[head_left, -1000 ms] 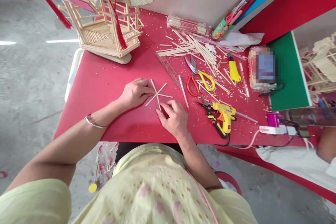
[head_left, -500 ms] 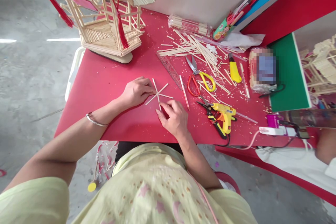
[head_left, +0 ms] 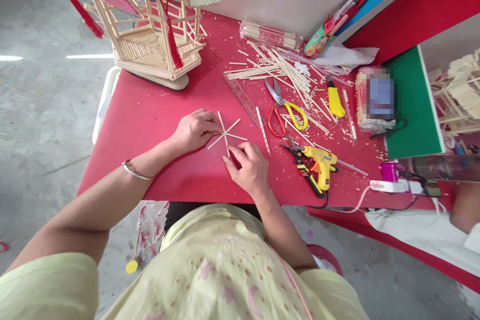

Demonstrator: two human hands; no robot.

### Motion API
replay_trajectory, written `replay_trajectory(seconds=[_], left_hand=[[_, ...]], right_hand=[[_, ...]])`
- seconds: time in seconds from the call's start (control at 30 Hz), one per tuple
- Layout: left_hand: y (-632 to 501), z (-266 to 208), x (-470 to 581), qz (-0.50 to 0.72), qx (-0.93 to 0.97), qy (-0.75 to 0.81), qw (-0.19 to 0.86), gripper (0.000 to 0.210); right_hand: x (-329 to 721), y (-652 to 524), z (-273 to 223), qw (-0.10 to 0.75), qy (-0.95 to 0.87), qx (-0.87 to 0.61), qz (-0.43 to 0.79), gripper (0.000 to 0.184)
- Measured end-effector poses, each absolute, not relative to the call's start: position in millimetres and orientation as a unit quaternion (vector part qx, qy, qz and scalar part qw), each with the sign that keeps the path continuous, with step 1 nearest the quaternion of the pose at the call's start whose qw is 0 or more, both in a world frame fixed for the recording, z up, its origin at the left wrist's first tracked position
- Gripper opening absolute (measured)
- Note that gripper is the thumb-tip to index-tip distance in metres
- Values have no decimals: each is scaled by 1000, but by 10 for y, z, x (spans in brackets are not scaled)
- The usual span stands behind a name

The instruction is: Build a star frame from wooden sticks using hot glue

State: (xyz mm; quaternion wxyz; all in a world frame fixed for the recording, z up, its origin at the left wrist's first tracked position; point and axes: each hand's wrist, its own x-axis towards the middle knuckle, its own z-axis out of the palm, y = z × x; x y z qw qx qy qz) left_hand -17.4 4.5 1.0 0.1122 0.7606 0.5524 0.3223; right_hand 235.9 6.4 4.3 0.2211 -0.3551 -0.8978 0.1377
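The left hand [head_left: 197,131] pinches one arm of a star of thin sticks [head_left: 224,134], fingertips pressed together near its centre. The right hand [head_left: 248,166] has thumb and forefinger closed about the tip of the star's nearest arm. The star lies between both hands on the red table [head_left: 127,115]. Just beyond the right hand is a patterned stick [head_left: 263,132]; farther out, scissors [head_left: 279,102]. Right of that hand rests a yellow glue gun [head_left: 319,159]. Well beyond the left hand stands a stick-built pavilion [head_left: 140,45].
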Motion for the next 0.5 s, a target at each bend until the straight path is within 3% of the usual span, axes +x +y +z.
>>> replay_trajectory(seconds=[0.5], left_hand=[[51, 10, -173, 322, 762, 551, 108, 30]], right_hand=[[2358, 62, 47, 219, -899, -356, 130, 31]])
